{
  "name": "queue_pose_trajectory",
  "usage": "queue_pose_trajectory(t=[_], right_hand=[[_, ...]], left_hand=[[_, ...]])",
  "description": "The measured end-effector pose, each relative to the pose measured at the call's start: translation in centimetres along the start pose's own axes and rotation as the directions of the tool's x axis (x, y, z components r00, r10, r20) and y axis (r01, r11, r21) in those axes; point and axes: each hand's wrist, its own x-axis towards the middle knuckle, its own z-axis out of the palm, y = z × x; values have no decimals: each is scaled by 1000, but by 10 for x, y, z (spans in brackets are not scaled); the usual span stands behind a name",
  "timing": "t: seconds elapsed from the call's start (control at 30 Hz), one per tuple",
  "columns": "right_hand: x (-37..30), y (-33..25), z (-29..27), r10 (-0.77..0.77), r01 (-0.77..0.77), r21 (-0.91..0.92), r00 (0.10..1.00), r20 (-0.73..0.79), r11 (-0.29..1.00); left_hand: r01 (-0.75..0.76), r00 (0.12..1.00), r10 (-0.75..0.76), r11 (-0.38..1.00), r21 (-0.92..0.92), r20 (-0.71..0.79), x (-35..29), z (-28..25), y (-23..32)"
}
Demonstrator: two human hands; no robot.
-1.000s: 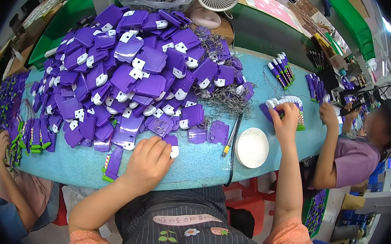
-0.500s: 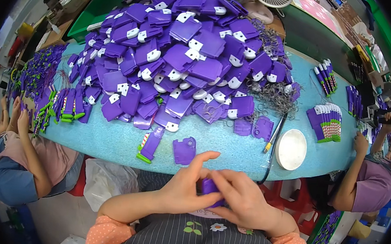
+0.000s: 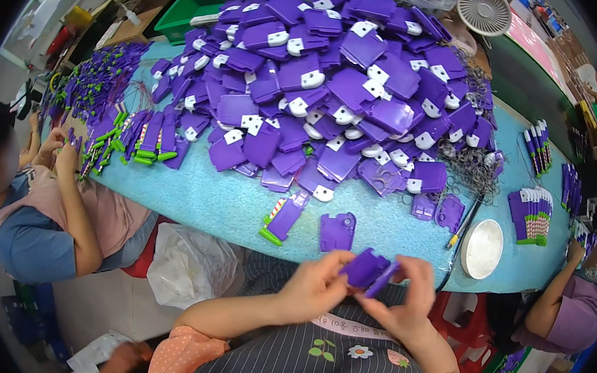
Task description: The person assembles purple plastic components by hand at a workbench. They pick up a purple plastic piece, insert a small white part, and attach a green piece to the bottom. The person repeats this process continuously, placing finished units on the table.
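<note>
In front of my apron, near the table's front edge, my left hand (image 3: 318, 281) pinches a flat purple plastic casing (image 3: 364, 267). My right hand (image 3: 408, 299) grips a second purple panel (image 3: 381, 280) tilted against it; whether the two are joined I cannot tell. Just beyond my fingers, a loose purple plate with notched edges (image 3: 337, 230) lies on the table. Left of that plate is a purple piece with a green end and a striped strip (image 3: 285, 216).
A large heap of purple casings with white corners (image 3: 301, 80) covers the blue table (image 3: 240, 206). Thin metal rings (image 3: 467, 166) lie at its right. A white dish (image 3: 482, 249), a pen-like tool (image 3: 459, 232) and fanned purple-green pieces (image 3: 532, 215) are further right. Co-workers sit at both sides.
My hands have moved apart and slightly rightward, and the purple casing between them now shows as two angled panels. The whole view has shifted, with the table's things appearing further right.
</note>
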Motion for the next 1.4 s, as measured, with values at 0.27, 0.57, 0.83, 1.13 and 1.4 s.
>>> queue_pose_trajectory(t=[0.27,0.57,0.83,1.13,1.4], right_hand=[[49,-5,9,-6,18,-138,996,88,990],[67,-41,110,-360,484,-205,821,442,851],[4,-14,15,-6,-427,729,861,508,535],[-19,5,-3,260,-600,648,795,548,469],[48,-13,2,428,-390,684,895,125,617]], left_hand=[[-139,914,-23,921,-365,-404,-45,-72,28],[-240,784,2,923,-300,-621,-47,-102,17],[-82,977,-43,828,-554,-208,-21,-42,12],[99,989,-137,886,-453,-52,-12,-11,22],[395,914,-300,812,-430,272,-6,8,-4]])
